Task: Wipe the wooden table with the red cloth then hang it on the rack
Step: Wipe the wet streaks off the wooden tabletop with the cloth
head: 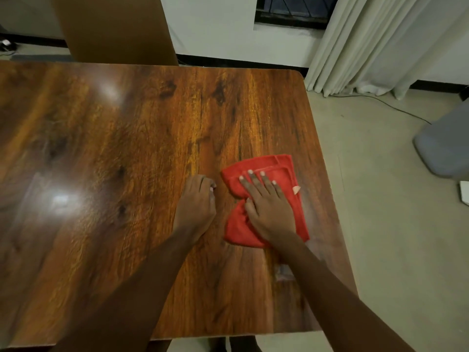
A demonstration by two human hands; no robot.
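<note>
Step in hand: wiping. Right hand (269,207), fingers spread flat, presses the red cloth (275,165) onto the wooden table (127,148) near its right edge. Left hand (195,201) rests just beside the cloth, fingers curled, holding nothing. Next move, by judgement: sweep leftward under even pressure. Hanging comes later; no rack in view. Surface: glossy, dark-grained, glare at left. Room: pale curtain (368,41), brown board (114,26), grey bin (446,148).

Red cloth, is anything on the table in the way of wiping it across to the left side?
Only the left hand, resting on the wooden table just left of the red cloth, which the right hand presses flat. Nothing else shows on the wood farther left.
</note>
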